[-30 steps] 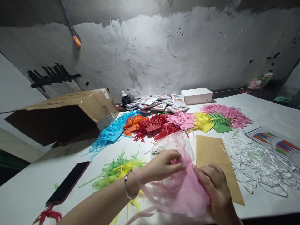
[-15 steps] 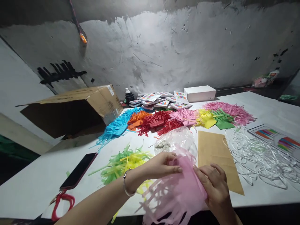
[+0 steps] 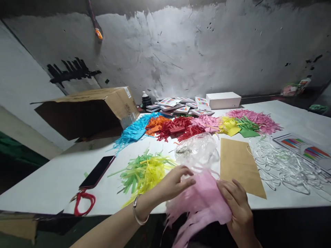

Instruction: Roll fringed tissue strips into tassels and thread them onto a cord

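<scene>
Pink paper (image 3: 210,194) has dropped past the table (image 3: 59,179) edge; right hand (image 3: 236,203) grips it, left hand's (image 3: 177,182) hold I cannot tell.

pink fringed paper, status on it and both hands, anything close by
Right hand holding pink fringed paper at right edge. Left hand at its left, contact unclear. Fringe hanging by front of table. Clear plastic bag just beyond.
</scene>
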Motion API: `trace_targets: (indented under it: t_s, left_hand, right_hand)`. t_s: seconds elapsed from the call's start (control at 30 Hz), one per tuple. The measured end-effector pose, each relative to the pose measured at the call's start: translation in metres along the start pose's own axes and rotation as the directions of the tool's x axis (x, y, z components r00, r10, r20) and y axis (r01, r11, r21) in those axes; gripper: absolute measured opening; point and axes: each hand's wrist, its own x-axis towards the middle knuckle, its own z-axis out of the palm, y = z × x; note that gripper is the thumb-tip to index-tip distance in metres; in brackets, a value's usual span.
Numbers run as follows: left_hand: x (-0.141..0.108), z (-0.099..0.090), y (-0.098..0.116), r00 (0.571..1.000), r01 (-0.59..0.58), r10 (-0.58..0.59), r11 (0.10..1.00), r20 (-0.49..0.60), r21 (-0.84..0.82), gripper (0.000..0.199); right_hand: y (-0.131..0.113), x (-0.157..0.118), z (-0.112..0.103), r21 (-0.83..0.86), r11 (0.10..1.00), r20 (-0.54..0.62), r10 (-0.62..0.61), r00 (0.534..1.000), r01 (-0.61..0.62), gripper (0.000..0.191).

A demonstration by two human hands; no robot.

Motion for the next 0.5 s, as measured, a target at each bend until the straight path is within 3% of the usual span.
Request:
trace_targets:
  t_s: [0.07, 0.1, 0.3, 0.5]
  left_hand:
    - [0.001, -0.002, 0.001, 0.991, -0.067, 0.069, 0.998, -0.117, 0.017, 0.043]
    - [0.003, -0.002, 0.002, 0.99, -0.077, 0.077, 0.997, -0.121, 0.004, 0.042]
    - [0.021, 0.007, -0.001, 0.993, 0.101, -0.084, 0.968, 0.082, -0.229, 0.048]
    - [0.02, 0.019, -0.023, 0.951, 0.304, -0.231, 0.823, 0.206, -0.481, 0.056]
  right_hand:
    - [-0.001, 0.0, -0.001, 0.004, 1.0, 0.0, -0.001, 1.0, 0.001, 0.056]
    - [-0.002, 0.001, 0.0, 0.01, 1.0, 0.006, -0.009, 1.0, 0.009, 0.056]
    - [-0.003, -0.003, 0.004, 0.005, 0.996, 0.08, -0.084, 0.993, 0.084, 0.056]
    - [0.005, -0.001, 0.014, 0.019, 0.994, 0.087, -0.11, 0.99, 0.108, 0.058]
